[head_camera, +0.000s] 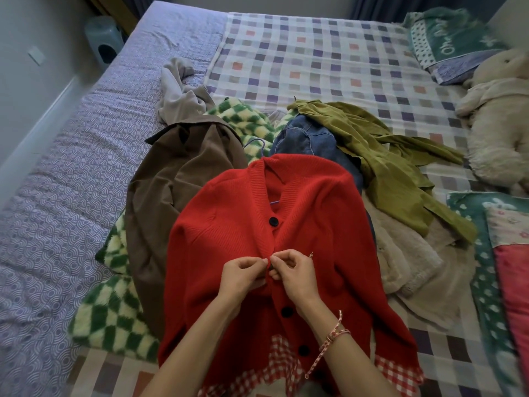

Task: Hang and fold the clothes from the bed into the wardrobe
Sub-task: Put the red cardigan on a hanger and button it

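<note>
Red knit fills the lower middle of the frame: a cardigan [286, 239] lies front-up on the bed [86, 196], spread flat, most likely so that its placket can be closed before it goes into the wardrobe. A purple hanger [259, 147] is already inside it; the hook sticks out past the collar and a short piece of the bar shows in the V of the neck, which suggests this garment is meant to be hung, not folded.

Both hands meet on the placket at centre frame. The left hand [243, 272] pinches the left edge of the knit between thumb and fingertips, and the right hand [294, 272] pinches the facing edge, apparently working a button through its hole; the button itself is hidden under the fingers. One dark button [274, 221] above them looks fastened, and two more show below, between the wrists.

The cardigan's long axis runs from the bottom of the frame toward the top, collar pointing away to upper centre, the checked hem [274, 368] nearest the camera. Its sleeves fall along either side.

Behind and beside it the rest of the pile waits: a brown coat [171, 190] at left, a green checked fleece [114, 310] beneath that, denim [303, 138] and an olive shirt [386, 156] at upper right.
</note>
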